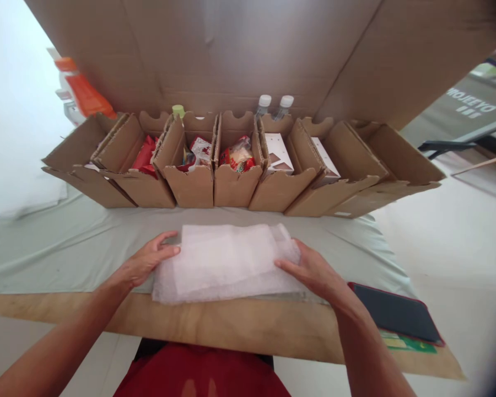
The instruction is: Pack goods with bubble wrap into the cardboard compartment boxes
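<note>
A folded white foam sheet (225,262) lies flat on the grey cloth (66,248) near the table's front edge. My left hand (146,262) rests at the sheet's left edge, thumb on top, fingers partly curled. My right hand (312,270) lies on the sheet's right edge with fingers stretched toward the middle. Neither hand lifts the sheet off the table.
A row of open cardboard boxes (231,187) stands behind, some holding red snack packets (237,154) and white cartons (278,154). Bottles (275,106) stand behind them under a large cardboard flap (231,49). A dark phone in a red case (397,311) lies at right.
</note>
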Motion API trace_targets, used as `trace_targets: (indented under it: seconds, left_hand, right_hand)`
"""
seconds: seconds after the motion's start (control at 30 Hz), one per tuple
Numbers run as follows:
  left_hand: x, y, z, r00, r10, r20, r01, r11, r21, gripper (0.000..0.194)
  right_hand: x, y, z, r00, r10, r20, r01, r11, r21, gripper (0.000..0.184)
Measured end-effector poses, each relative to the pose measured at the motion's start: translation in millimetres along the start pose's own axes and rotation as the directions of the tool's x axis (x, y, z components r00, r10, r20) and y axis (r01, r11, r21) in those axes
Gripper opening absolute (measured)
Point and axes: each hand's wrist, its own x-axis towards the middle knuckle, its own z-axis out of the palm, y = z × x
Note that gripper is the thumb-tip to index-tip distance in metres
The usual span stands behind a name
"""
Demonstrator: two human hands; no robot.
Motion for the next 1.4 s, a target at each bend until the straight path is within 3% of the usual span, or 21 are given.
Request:
trace_targets:
  seconds: [0.13, 0.33, 0.5, 0.6, 0.73, 0.9, 0.97, 1.03, 1.13, 1.2, 1.3, 1.4]
  left_hand:
    - [-2.4, -9.2, -6.3, 0.999, -0.017, -0.052, 0.010, 0.991, -0.136, 0.087]
    - [-31.6, -32.4, 14.6, 0.965, -0.081, -0.249, -0.024, 0.920, -0.392, 0.072]
    - [-34.1, -29.8, 29.1, 0.986, -0.084, -0.143, 0.037, 0.952, -0.303, 0.059]
    - [-35.3, -11.3, 22.9, 0.991, -0.089, -0.104, 0.063, 0.971, -0.230, 0.051]
    - [-48.2, 12.9, 6.3, 0.994, -0.003, -0.112, -0.023, 0.973, -0.229, 0.046]
    - [-47.1, 10.2, 0.7, 0.994, 0.031, -0.103, -0.060, 0.956, -0.287, 0.047]
    - [-36.8, 2.4, 5.4, 0.996, 0.003, -0.093, -0.035, 0.938, -0.345, 0.041]
    - [-27.2, -5.4, 10.1, 0.997, -0.023, -0.076, -0.009, 0.918, -0.397, 0.036]
    - [-21.7, -15.4, 11.0, 0.999, -0.041, -0.018, 0.030, 0.907, -0.420, 0.036]
    - [-22.6, -21.4, 7.0, 0.999, -0.047, 0.019, 0.050, 0.897, -0.438, 0.039]
    - [-23.2, -29.2, -0.3, 0.996, -0.073, 0.047, 0.087, 0.877, -0.472, 0.044]
    - [-21.6, -33.7, -2.5, 0.994, -0.084, 0.065, 0.105, 0.867, -0.487, 0.048]
  right_hand:
    - [-12.7, 21.6, 8.2, 0.997, 0.069, -0.015, -0.067, 0.992, 0.110, 0.059]
    - [-9.3, 21.3, 19.4, 0.980, 0.188, -0.068, -0.159, 0.940, 0.302, 0.051]
    - [-5.5, 9.4, 31.4, 0.973, 0.205, -0.107, -0.150, 0.913, 0.380, 0.049]
    - [-20.8, 0.3, 23.7, 0.967, 0.221, -0.129, -0.148, 0.893, 0.425, 0.053]
    - [-53.2, -13.4, 1.0, 0.946, 0.245, -0.212, -0.126, 0.881, 0.456, 0.048]
    - [-61.0, -18.9, -4.4, 0.933, 0.247, -0.264, -0.108, 0.888, 0.447, 0.051]
    - [-50.6, -11.4, 4.2, 0.947, 0.223, -0.230, -0.123, 0.917, 0.381, 0.054]
    - [-41.0, 1.9, 14.6, 0.938, 0.190, -0.290, -0.118, 0.961, 0.249, 0.065]
    - [-41.3, 21.6, 24.4, 0.853, 0.068, -0.517, -0.041, 0.997, 0.064, 0.075]
    - [-50.1, 24.1, 25.9, 0.805, -0.063, -0.590, 0.042, 0.998, -0.048, 0.061]
    - [-61.4, 4.8, 31.1, 0.784, -0.287, -0.550, 0.210, 0.957, -0.201, 0.034]
    - [-59.7, -28.0, 52.7, 0.769, -0.466, -0.438, 0.383, 0.884, -0.268, 0.029]
